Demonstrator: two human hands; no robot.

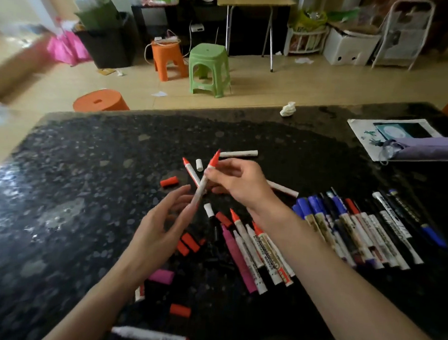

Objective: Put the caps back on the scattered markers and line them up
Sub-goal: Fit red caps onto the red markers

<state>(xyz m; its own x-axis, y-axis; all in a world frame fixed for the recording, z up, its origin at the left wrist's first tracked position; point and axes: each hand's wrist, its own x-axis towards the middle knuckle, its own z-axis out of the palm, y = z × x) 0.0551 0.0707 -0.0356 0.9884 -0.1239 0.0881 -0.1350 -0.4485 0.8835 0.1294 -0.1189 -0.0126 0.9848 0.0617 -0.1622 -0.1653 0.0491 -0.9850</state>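
The right hand (239,183) pinches an uncapped red marker (200,193) by its upper barrel, tip pointing up and away, above the middle of the dark speckled worktop (89,176). The left hand (161,231) hangs open just beside the barrel's lower end, holding nothing. To cap it well, the left hand should probably fetch the red cap (169,181) lying just left of the marker, set it square over the tip and press until it seats. The marker has a white barrel with a red collar and nib. The row of capped markers (356,227) lies to the right.
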